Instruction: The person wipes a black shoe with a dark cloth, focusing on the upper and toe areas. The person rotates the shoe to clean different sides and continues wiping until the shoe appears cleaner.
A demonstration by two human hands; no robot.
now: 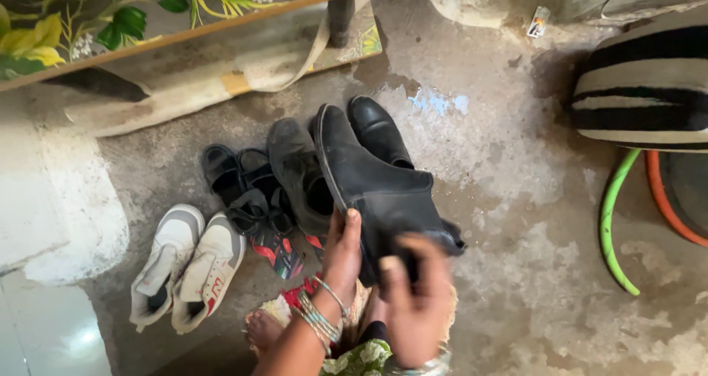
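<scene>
Both hands are holding one black boot (376, 188) up over the floor (516, 199), sole turned to the left and toe pointing away toward the bed. The left hand (343, 247) is closing on the heel end along the sole edge, thumb lying up the side; the right hand (417, 302) is wrapping around the ankle opening, though it is blurred, so I cannot tell exactly how its fingers are sitting. The boot looks like a stiff-soled ankle boot with a softer shaft, matte and slightly dusty, so I would judge it middling in weight, not slippery, and not fragile. The shaft is likely to fold if squeezed, while the heel and the sole rim are the firm places to grip, much as the hands are doing.

Just behind it on the floor another black boot (380, 133) is lying, and a grey boot (295, 169) is standing beside that. Black sandals (243, 188) are sitting to the left, touching a colourful slipper (276, 251), and white sneakers (188, 269) are resting side by side further left. A striped cushion (641, 85) and a green hose (612, 214) are lying well apart on the right. The crowded shoes directly below are leaving little bare floor there; the ground to the right looks open.
</scene>
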